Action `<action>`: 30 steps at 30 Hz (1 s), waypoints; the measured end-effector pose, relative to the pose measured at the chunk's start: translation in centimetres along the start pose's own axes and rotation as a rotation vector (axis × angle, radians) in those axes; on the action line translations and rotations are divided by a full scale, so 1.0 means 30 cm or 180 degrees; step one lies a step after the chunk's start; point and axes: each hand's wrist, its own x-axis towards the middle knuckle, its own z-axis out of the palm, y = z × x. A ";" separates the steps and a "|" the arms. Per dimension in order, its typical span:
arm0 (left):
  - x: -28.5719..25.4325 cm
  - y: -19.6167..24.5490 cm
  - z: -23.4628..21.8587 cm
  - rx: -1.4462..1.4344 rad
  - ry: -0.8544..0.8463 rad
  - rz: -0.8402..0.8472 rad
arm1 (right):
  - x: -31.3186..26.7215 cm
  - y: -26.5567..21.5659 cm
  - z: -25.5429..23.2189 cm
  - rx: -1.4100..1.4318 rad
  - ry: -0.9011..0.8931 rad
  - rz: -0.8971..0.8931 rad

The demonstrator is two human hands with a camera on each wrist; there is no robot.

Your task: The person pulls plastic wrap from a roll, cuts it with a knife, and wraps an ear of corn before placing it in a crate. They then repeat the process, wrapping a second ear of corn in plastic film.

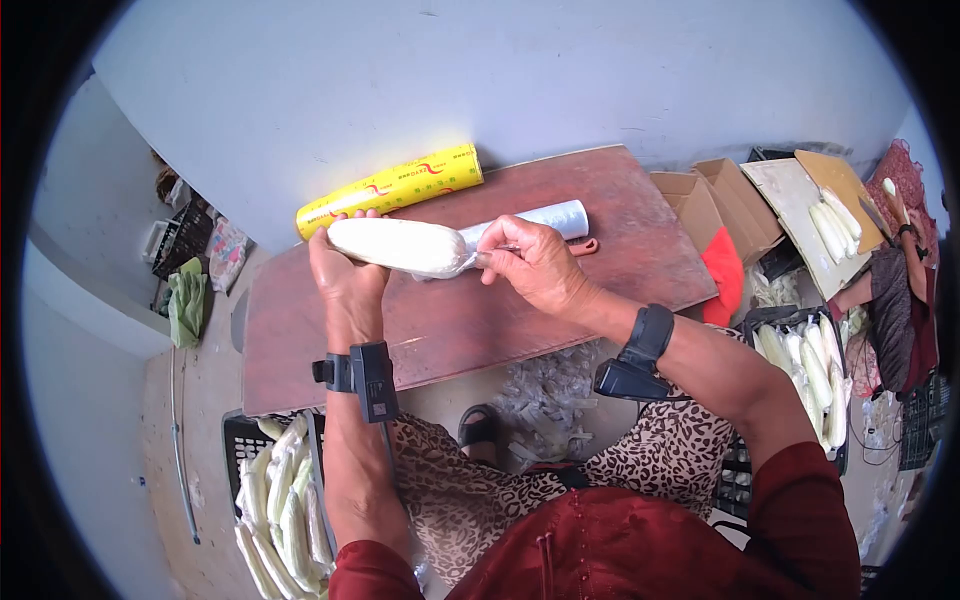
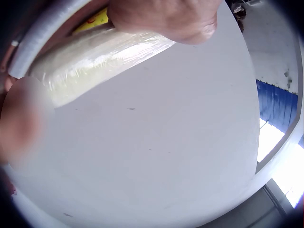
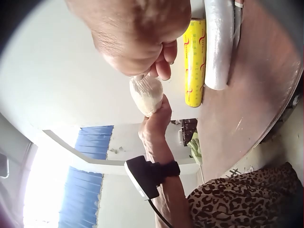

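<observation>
A long whitish gourd-like vegetable [image 1: 395, 246] wrapped in clear plastic film lies level above the table in the head view. My left hand [image 1: 345, 275] grips its left end, with the fingers behind it and the palm below. At the other end my right hand [image 1: 535, 262] pinches the gathered film [image 1: 478, 260] between thumb and fingers. The shiny wrap shows on the vegetable [image 2: 102, 59] in the left wrist view. From the right wrist, the vegetable's rounded end [image 3: 146, 94] shows just below the right fingers.
On the reddish table [image 1: 640, 240] lie a yellow printed roll [image 1: 395, 188], a clear film roll [image 1: 560, 218] and a red-brown handle [image 1: 584, 247]. Crates of pale vegetables [image 1: 285, 500] [image 1: 815, 375] stand on both sides. Cardboard boxes [image 1: 720, 205] and another person's arm [image 1: 915, 250] are at right.
</observation>
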 end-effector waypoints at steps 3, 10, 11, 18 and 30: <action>0.005 -0.004 0.001 -0.0048 -0.0136 0.0030 | 0.006 0.003 -0.007 0.0280 -0.0062 0.0141; 0.004 0.004 -0.008 -0.0142 -0.0751 -0.0049 | -0.007 -0.018 -0.018 0.1397 -0.0424 0.0753; 0.007 0.006 -0.013 -0.0173 -0.0899 -0.0091 | -0.008 -0.014 -0.018 0.1510 -0.0446 0.0830; -0.040 0.011 0.025 -0.0200 -0.1767 -0.0291 | -0.021 -0.013 -0.011 0.2248 -0.0276 0.1236; -0.074 0.000 0.042 0.0061 -0.2041 -0.0350 | -0.027 0.018 -0.012 0.2597 -0.0952 0.1887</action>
